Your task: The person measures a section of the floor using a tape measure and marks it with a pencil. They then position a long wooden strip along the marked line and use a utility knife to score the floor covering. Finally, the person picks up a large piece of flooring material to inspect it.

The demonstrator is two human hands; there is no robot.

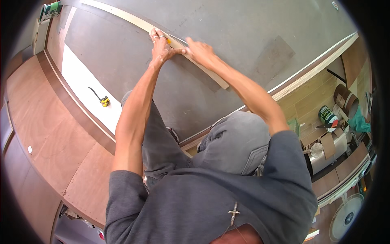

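Pressing down on a long pale wooden strip [203, 68], I have both hands side by side on it, out at the far end of my reach. My left hand [159, 46] lies over the strip with the fingers [155, 34] stretched nearly straight and close together, flat on the wood, with a small yellow object [168, 41] just beside them; what it is I cannot tell. My right hand [200, 51] sits just to the right, its thumb reaching across to touch my left hand, its fingers curled over the far edge of the strip, so I cannot tell how tightly they close. The strip lies on a large grey panel [243, 36], running diagonally from upper left to lower right. Well apart to my left, a yellow tape measure [105, 101] rests on a white board [87, 87], beside a brown plywood surface [44, 122].
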